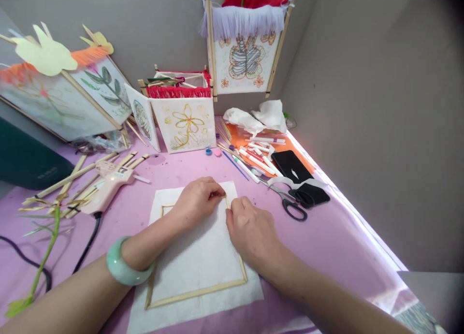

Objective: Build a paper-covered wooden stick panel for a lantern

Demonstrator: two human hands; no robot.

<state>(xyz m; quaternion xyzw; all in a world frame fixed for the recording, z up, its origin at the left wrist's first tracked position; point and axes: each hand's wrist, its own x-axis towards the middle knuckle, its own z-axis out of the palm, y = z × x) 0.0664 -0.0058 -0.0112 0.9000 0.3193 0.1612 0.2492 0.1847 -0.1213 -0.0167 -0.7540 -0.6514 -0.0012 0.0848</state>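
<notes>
A frame of thin wooden sticks (197, 294) lies in the lower middle of the frame, flat on a white sheet (194, 261) that rests on the lilac table cover (348, 256). The left hand (200, 201), its arm ringed by a pale green bangle (129, 260), reaches across the sheet to the stick frame's upper right corner; its fingers are bent and drawn close together, but I cannot tell whether anything is pinched between the tips. Just beside it, right of the picture's centre, the right hand (252, 227) has a narrow grip on the upper part of the right-hand stick, the thumb on the inner side and the curled fingers on the outer.

To the right of the hands lie black-handled scissors (294, 210), a black phone (292, 166) and a scatter of white markers (256, 161). A pale pink glue gun (108, 189) lies at centre left among loose sticks (68, 179). In the upper middle stands a lantern with a yellow flower (187, 123), and a butterfly panel (246, 61) hangs at upper right
</notes>
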